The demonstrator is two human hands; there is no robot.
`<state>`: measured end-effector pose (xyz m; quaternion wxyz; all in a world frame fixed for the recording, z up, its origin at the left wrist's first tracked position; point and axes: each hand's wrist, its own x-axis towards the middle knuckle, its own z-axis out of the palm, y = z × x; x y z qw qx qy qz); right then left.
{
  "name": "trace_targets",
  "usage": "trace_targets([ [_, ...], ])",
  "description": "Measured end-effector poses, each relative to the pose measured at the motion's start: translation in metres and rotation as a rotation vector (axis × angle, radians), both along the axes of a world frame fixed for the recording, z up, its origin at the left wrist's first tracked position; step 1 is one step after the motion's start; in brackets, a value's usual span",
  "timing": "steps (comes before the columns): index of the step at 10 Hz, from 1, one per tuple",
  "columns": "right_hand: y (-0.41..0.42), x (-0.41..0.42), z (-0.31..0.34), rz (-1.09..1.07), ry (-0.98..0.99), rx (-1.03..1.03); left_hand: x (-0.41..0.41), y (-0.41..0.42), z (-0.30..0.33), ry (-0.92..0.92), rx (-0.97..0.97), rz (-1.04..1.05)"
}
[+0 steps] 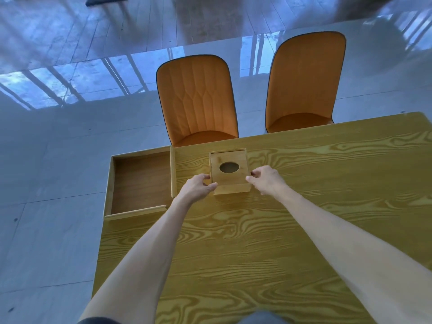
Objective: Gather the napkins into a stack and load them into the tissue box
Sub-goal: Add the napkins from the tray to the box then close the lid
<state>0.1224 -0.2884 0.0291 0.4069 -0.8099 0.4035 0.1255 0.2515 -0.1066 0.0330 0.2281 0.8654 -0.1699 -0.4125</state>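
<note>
Head view. Box (230,170): wooden, square, oval hole in its lid, standing on the table (268,242) between the two hands. No brand, label or writing legible on it. Left hand (198,187): fingers curled against the box's left side, thumb at its near corner. Right hand (265,178): fingertips touching the right side. Tray (140,183): shallow wooden, just left of the left hand, overhanging the table's left edge. Two orange chairs (198,99) beyond the hands.
</note>
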Motion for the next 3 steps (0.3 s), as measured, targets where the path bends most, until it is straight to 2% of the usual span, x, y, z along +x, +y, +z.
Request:
trace_targets([
  [1, -0.005, 0.01, 0.03, 0.219, 0.161, -0.187, 0.012, -0.003, 0.021, -0.115, 0.163, -0.191],
  [3, -0.004, 0.023, 0.098, 0.407, 0.132, -0.335, 0.031, -0.014, 0.08, -0.184, 0.175, -0.357],
])
